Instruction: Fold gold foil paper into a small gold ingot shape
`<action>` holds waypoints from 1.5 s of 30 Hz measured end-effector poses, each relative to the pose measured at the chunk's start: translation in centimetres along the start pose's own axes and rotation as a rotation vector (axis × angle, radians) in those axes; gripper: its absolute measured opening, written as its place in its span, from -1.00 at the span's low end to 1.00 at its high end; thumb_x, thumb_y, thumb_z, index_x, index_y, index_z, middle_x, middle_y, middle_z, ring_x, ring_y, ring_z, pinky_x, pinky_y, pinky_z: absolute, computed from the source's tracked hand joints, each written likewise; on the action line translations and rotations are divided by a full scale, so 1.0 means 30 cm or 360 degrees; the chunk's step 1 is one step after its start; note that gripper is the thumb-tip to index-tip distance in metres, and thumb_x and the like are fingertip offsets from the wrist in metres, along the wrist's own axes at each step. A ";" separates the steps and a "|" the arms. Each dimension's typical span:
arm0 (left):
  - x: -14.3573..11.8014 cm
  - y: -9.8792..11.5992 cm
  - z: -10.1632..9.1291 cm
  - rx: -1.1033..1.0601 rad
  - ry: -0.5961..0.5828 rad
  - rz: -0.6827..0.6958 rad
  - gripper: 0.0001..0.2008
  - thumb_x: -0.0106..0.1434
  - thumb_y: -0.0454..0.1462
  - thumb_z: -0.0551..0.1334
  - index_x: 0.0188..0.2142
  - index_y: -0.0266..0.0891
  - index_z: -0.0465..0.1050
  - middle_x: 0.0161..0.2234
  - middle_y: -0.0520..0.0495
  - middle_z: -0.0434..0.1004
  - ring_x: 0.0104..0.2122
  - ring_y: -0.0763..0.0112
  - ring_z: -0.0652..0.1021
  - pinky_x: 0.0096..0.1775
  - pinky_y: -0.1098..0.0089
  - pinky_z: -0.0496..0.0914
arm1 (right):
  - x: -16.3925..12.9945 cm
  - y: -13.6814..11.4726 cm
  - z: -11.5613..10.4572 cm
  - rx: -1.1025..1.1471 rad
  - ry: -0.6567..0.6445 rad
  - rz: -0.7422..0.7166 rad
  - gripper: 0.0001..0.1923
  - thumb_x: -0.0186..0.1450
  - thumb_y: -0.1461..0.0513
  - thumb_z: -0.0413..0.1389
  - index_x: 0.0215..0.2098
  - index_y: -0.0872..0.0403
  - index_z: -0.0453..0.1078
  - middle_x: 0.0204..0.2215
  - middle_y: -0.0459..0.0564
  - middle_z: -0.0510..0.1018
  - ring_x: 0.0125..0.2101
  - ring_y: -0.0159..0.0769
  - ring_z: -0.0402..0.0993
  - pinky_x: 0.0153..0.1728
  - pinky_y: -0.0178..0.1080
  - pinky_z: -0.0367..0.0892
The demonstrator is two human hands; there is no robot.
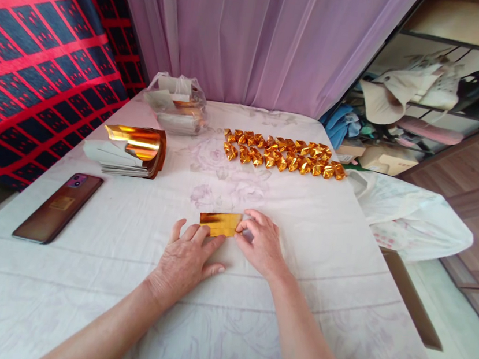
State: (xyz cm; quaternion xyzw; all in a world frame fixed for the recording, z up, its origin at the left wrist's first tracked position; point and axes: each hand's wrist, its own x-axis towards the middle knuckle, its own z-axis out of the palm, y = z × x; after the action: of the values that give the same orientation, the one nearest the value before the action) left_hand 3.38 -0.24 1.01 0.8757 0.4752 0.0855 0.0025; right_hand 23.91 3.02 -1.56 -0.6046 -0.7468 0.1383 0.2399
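A folded sheet of gold foil paper [222,222] lies on the table in front of me, a narrow strip with a darker patch at its upper left. My left hand [185,254] rests flat with its fingers spread, their tips on the paper's lower edge and the thumb out to the side. At the right end, my right hand [263,242] pinches the paper between thumb and fingers. Beyond, two rows of folded gold foil pieces [284,153] run across the table. To the left stands a bent stack of foil sheets [129,151] with white backs.
A phone [59,208] lies face down near the left edge. At the back left is a clear plastic bag [176,105] of more sheets. A white plastic bag [418,216] hangs by the right edge. Shelves with caps and shoes stand at the right, with a purple curtain [257,36] behind.
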 end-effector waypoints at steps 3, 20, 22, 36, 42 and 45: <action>-0.004 -0.001 -0.004 -0.0009 -0.0005 -0.0006 -0.50 0.26 0.06 0.27 0.10 -0.11 0.44 -0.09 -0.14 0.47 -0.07 0.09 0.46 0.15 -0.15 0.12 | 0.001 -0.001 -0.001 -0.0002 -0.0007 0.0003 -0.92 0.19 0.28 0.18 -0.35 -0.03 0.47 0.06 0.03 0.48 0.08 -0.10 0.39 0.01 -0.01 0.24; -0.023 -0.020 0.005 -0.0028 0.0086 0.0025 -0.55 0.27 0.00 0.28 0.06 -0.14 0.45 -0.06 -0.11 0.51 -0.06 0.12 0.48 0.15 -0.07 0.13 | 0.000 0.006 0.004 0.0022 0.0004 -0.0012 -0.91 0.18 0.29 0.18 -0.35 -0.03 0.47 0.05 0.03 0.49 0.07 -0.10 0.39 0.00 -0.01 0.23; -0.025 -0.019 0.007 -0.0019 0.0086 0.0035 -0.54 0.26 0.00 0.29 0.06 -0.16 0.45 -0.05 -0.11 0.51 -0.06 0.11 0.48 0.14 -0.07 0.15 | 0.000 0.007 0.005 0.0027 0.0012 -0.0016 -0.91 0.18 0.29 0.18 -0.35 -0.03 0.46 0.05 0.03 0.49 0.07 -0.10 0.39 0.00 -0.02 0.23; -0.040 -0.021 0.017 -0.0012 0.0128 0.0043 -0.59 0.31 -0.08 0.25 0.08 -0.20 0.43 -0.03 -0.13 0.53 -0.03 0.09 0.48 0.14 -0.07 0.14 | -0.001 0.009 0.006 0.0024 0.0025 -0.0020 -0.91 0.17 0.30 0.18 -0.37 -0.03 0.46 0.03 0.02 0.50 0.05 -0.11 0.40 -0.02 -0.03 0.23; -0.036 -0.021 0.005 -0.0025 0.0188 0.0033 -0.65 0.31 -0.10 0.26 0.02 -0.19 0.47 -0.05 -0.12 0.56 -0.04 0.11 0.49 0.15 -0.03 0.15 | -0.001 0.008 0.007 0.0026 0.0015 -0.0007 -0.91 0.17 0.30 0.18 -0.36 -0.03 0.46 0.05 0.02 0.49 0.07 -0.10 0.39 -0.01 -0.03 0.23; -0.038 -0.024 0.001 -0.0033 0.0207 0.0035 -0.67 0.32 -0.11 0.24 0.02 -0.19 0.48 -0.05 -0.12 0.57 -0.04 0.11 0.50 0.15 -0.02 0.14 | 0.000 0.009 0.007 0.0028 0.0013 -0.0009 -0.91 0.17 0.30 0.19 -0.35 -0.03 0.46 0.05 0.02 0.49 0.07 -0.10 0.38 0.00 -0.02 0.24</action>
State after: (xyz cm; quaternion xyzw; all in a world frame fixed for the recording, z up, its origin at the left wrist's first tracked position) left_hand 2.18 -0.80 0.76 0.8734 0.4639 0.1472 -0.0202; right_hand 24.04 3.09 -1.88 -0.6008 -0.7464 0.1417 0.2487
